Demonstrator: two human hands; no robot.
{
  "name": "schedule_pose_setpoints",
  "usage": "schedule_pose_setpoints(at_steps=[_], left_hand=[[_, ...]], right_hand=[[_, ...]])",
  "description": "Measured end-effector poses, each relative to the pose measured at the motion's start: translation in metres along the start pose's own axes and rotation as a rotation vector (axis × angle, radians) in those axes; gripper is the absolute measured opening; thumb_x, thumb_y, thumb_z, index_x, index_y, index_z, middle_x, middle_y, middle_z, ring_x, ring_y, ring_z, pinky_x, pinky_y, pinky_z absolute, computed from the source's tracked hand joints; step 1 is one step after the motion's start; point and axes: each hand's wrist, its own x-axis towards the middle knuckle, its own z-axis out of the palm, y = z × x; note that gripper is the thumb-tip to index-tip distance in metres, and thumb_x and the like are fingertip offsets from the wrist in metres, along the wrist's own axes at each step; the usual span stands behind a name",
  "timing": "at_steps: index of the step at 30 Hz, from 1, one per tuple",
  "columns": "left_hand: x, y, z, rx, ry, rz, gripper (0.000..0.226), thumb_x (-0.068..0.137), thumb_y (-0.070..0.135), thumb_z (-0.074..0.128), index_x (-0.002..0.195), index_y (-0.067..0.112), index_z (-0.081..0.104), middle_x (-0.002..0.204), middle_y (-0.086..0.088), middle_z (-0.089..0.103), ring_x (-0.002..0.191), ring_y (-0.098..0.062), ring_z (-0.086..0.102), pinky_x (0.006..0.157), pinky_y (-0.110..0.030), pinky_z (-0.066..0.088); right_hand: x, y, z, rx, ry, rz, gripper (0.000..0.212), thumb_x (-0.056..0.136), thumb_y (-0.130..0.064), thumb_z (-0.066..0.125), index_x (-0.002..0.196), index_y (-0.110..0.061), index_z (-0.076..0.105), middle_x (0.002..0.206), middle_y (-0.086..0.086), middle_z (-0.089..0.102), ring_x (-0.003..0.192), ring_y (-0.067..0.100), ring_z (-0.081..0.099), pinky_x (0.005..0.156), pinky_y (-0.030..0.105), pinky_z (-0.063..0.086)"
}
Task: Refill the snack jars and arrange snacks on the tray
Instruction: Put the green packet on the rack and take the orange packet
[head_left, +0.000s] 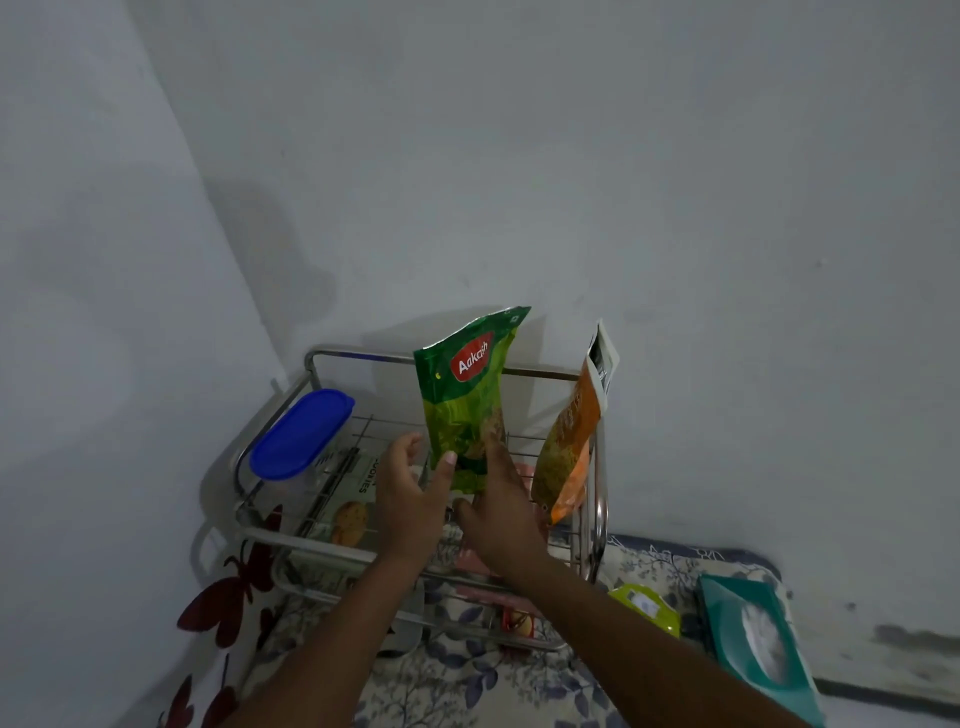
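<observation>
A green snack packet (467, 395) stands upright in the steel wire tray (601, 499). My left hand (413, 504) rests its thumb against the packet's lower left edge. My right hand (501, 509) touches the packet's lower right side with fingers stretched up. An orange snack packet (569, 452) leans against the tray's right rail, apart from both hands. A clear jar with a blue lid (301, 434) sits at the tray's left. A cookie box (348, 499) lies flat between the jar and my left hand.
The tray stands on a floral cloth (467, 686) in a corner between two white walls. A teal tissue box (758, 644) and a small yellow-green pack (647, 605) lie to the right. Red butterfly patterns (234, 587) mark the left cloth.
</observation>
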Motion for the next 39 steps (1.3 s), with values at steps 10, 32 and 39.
schedule_pose_setpoints(at_steps=[10,32,39], left_hand=[[-0.031,0.049,0.025,-0.213,-0.020,0.270,0.030,0.101,0.044,0.045,0.114,0.021,0.060,0.101,0.007,0.064,0.091,-0.006,0.062,0.077,-0.020,0.049],[-0.069,0.112,0.068,-0.011,0.199,-0.052,0.023,0.108,0.035,0.049,0.087,0.028,0.056,0.080,0.002,0.064,0.065,0.000,0.060,0.058,-0.015,0.048],[-0.181,0.131,-0.005,-0.173,0.520,-0.218,0.016,0.103,0.039,0.052,0.110,0.032,0.065,0.110,0.006,0.074,0.102,-0.013,0.071,0.089,-0.041,0.059]], right_hand=[[-0.055,-0.018,-0.056,0.138,0.532,-0.249,0.020,0.100,-0.017,0.047,0.111,-0.031,0.054,0.102,-0.023,0.047,0.093,0.002,0.050,0.077,0.012,0.038],[0.013,0.042,-0.144,0.568,0.041,0.181,0.043,0.096,-0.032,0.067,0.136,-0.028,0.052,0.133,-0.006,0.059,0.118,0.008,0.058,0.091,0.031,0.055],[-0.044,-0.001,-0.121,0.645,-0.423,-0.011,0.025,0.100,-0.021,0.062,0.125,-0.015,0.061,0.116,0.004,0.070,0.109,0.020,0.066,0.094,0.044,0.055]])
